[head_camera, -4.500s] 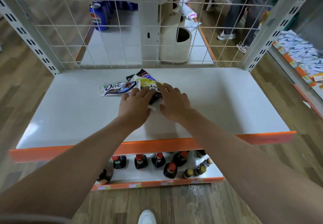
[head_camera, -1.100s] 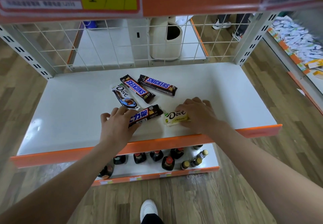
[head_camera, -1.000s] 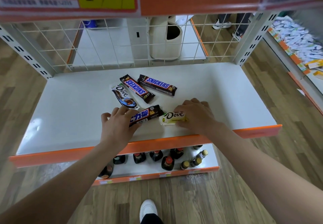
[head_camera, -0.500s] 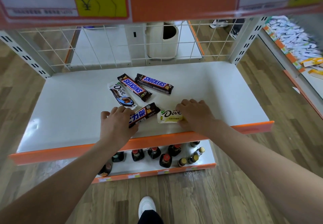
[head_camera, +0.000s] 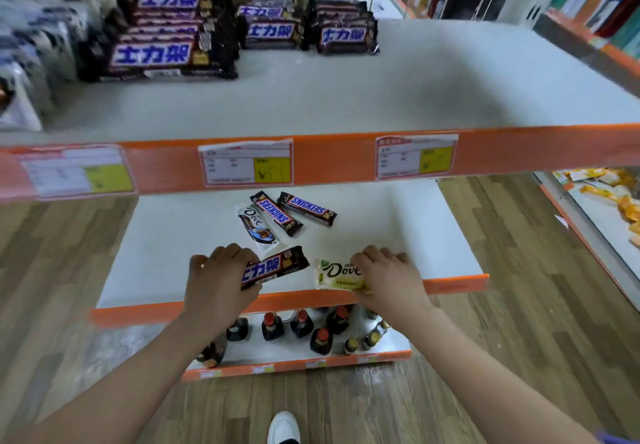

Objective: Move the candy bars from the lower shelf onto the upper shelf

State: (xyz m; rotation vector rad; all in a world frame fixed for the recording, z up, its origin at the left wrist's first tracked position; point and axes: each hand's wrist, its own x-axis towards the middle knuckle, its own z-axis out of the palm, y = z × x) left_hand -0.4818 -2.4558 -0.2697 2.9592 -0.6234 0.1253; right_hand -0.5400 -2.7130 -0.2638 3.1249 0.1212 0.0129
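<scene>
Both my hands on candy bars at the lower shelf's front edge

Upper shelf [head_camera: 415, 97] carries stacked Snickers packs [head_camera: 166, 52]; on the lower shelf [head_camera: 166, 246], my left hand [head_camera: 221, 281] grips a dark Snickers bar [head_camera: 277, 267], my right hand [head_camera: 388, 277] pinches a pale Dove bar [head_camera: 337, 274]. Behind them lie two Snickers bars [head_camera: 306, 208] and a white Dove bar [head_camera: 256, 224].

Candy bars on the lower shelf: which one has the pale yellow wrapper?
The Dove bar held by the right hand; the other Dove wrapper is white.
</scene>
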